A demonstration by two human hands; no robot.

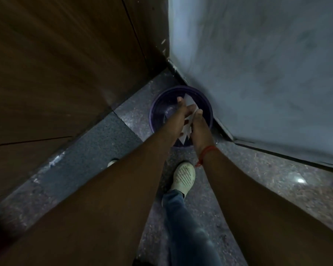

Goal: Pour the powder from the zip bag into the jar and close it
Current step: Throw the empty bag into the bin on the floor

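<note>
Pale, crumpled, perhaps empty zip bag (188, 116) between hands.

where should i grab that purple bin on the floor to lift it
Take the purple bin by its rim on the open left side, coming from above. It stands upright in the corner, its right side close against the grey wall, while both hands hold white paper over its mouth.
</note>
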